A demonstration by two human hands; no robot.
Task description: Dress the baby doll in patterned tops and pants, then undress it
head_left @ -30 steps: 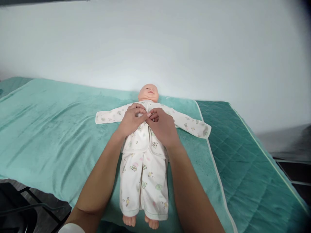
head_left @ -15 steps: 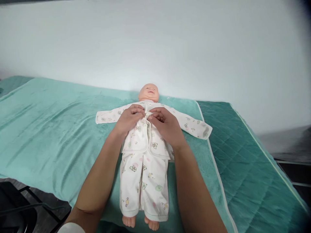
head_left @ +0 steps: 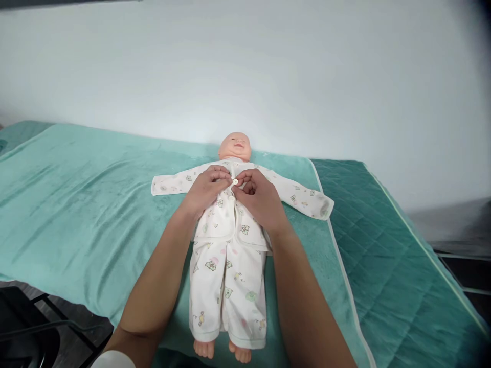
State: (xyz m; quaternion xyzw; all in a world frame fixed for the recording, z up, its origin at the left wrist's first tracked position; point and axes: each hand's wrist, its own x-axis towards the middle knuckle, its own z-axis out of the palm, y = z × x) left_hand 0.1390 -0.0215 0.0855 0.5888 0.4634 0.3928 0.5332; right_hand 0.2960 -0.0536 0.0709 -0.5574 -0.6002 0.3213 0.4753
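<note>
A baby doll (head_left: 235, 145) lies face up, dressed in a white printed jacket (head_left: 218, 225) and matching pants (head_left: 245, 291); its bare feet stick out at the bottom. Both sleeves are spread to the sides. At the chest, a pale round button (head_left: 235, 182) shows between my fingertips. My left hand (head_left: 209, 189) is closed, its fingers pinching the jacket's front edge beside the button. From the other side, my right hand (head_left: 259, 197) is also closed, thumb and fingers at the button and the cloth by it. Another button (head_left: 231, 198) sits lower on the front.
The doll rests on a light green blanket (head_left: 95, 204) with a white edge. Darker green quilted padding (head_left: 376, 245) extends on the right. A pale wall (head_left: 245, 71) rises behind the bed. Dark chair-like equipment (head_left: 26, 327) stands at the lower left.
The button at the chest has come into plainer view between my fingertips, and the jacket's front edges lie closer together below it. My hands have shifted only slightly.
</note>
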